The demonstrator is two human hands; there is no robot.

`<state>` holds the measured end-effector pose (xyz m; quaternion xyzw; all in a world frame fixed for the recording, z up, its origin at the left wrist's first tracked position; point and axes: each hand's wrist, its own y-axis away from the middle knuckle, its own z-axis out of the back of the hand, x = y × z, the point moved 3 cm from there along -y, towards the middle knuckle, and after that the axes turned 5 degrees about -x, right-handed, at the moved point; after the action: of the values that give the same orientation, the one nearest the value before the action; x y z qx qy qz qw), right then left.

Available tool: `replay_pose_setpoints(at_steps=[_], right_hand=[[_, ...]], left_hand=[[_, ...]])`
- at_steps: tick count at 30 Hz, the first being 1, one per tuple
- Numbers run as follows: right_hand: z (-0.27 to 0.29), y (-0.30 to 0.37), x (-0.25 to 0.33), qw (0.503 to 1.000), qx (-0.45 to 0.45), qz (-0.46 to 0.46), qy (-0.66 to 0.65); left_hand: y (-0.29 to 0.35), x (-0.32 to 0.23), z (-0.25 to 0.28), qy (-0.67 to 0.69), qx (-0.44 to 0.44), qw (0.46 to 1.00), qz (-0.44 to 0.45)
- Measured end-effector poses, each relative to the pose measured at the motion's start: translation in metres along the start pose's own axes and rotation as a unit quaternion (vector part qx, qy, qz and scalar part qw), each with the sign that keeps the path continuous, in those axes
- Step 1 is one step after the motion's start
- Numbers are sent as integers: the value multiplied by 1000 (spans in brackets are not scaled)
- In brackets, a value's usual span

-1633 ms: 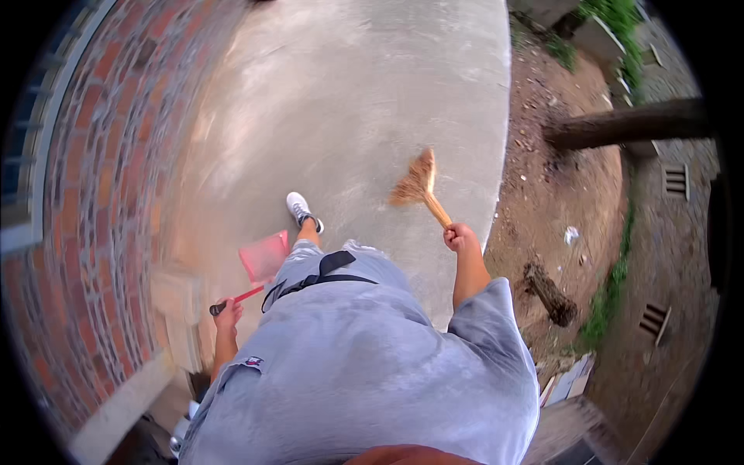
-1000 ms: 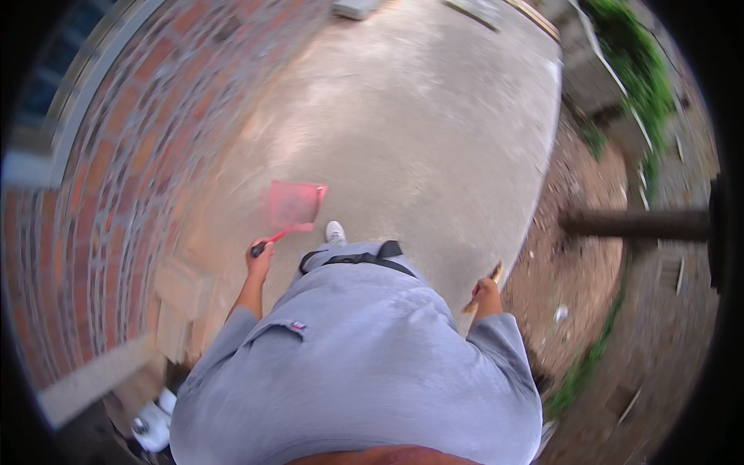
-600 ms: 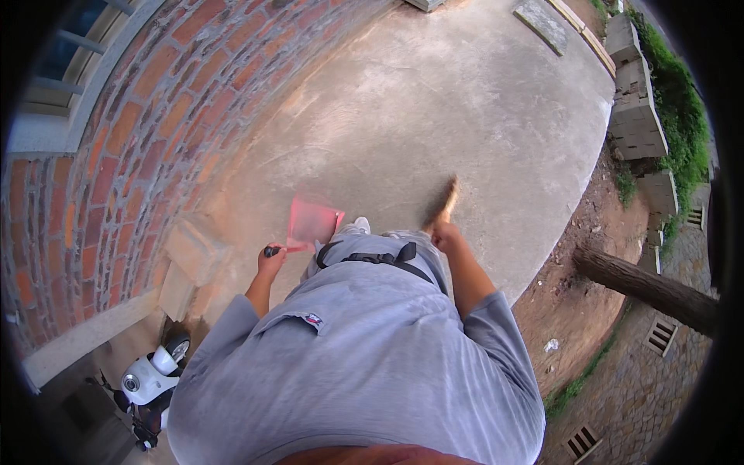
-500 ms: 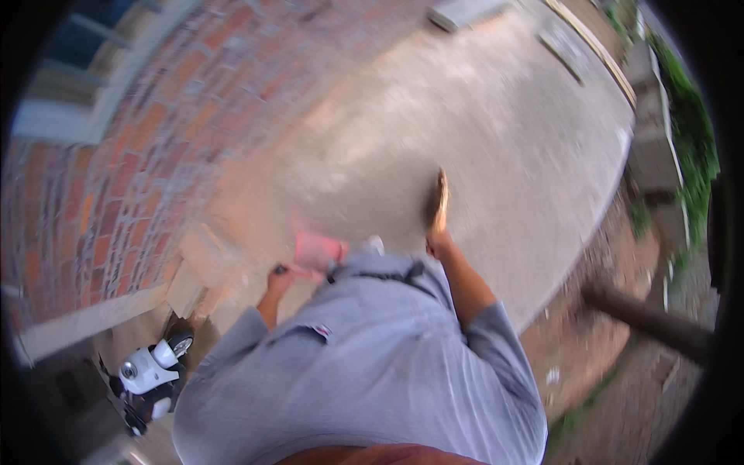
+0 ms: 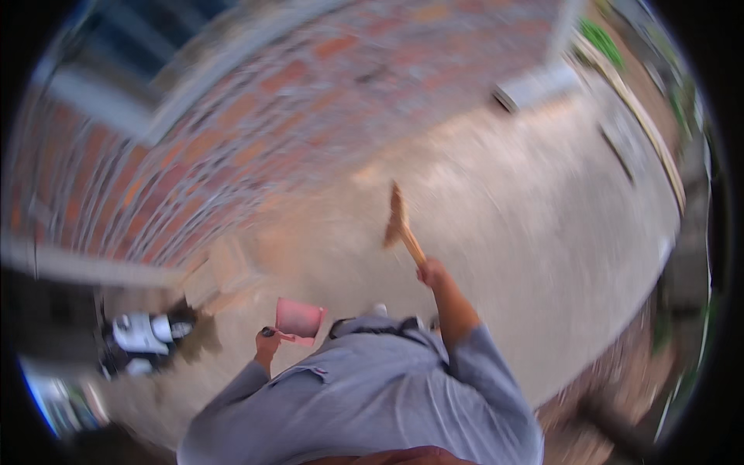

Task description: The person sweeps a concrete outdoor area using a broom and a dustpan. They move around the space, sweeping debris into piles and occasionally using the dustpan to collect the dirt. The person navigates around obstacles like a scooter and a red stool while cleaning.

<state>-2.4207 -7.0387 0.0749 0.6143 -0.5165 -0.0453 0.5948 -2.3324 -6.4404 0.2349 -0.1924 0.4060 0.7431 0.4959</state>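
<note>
My left hand (image 5: pixel 266 347) is closed around the handle of a pink dustpan (image 5: pixel 299 318), held low beside my waist above the concrete floor. Its wide scoop points away from the hand, to the right. Out in front, my right hand (image 5: pixel 432 273) grips the wooden handle of a hand brush (image 5: pixel 397 216). The brown bristle head is at the far end of that handle, spread crosswise. Whether the bristles touch the floor I cannot tell, as the picture is smeared. A clear gap lies between brush and dustpan.
A brick wall (image 5: pixel 310 101) runs along the left and far side, with a barred window (image 5: pixel 147 46). A white scooter (image 5: pixel 143 333) stands at the left. A pale slab (image 5: pixel 542 87) lies at the wall's foot. Concrete floor (image 5: pixel 542 232) drops off to dirt at the right.
My view has turned, so the wall fills more of it. The brush has swung left and now shows its head broadside. The dustpan shows more plainly, still in my left hand.
</note>
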Motion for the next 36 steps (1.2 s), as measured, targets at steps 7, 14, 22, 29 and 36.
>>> replay_pose_setpoints(at_steps=[7,14,22,29,36], right_hand=[[198,80,16,946,-170,-158,-226],[431,263,-92,869,-265,-179,-378],[518,377,-191,716,-553,-124,-407],[505,342,-130,621,-643,-119,-432],[493,221,38,757,-493,-88,-420]], left_hand=[[44,-43,-80,129,124,982,66],[39,-184,-218,-69,198,977,41],[50,-336,-407,-161,279,947,-5],[67,-449,-510,-129,320,934,-95],[3,-499,-570,-80,339,932,-105]])
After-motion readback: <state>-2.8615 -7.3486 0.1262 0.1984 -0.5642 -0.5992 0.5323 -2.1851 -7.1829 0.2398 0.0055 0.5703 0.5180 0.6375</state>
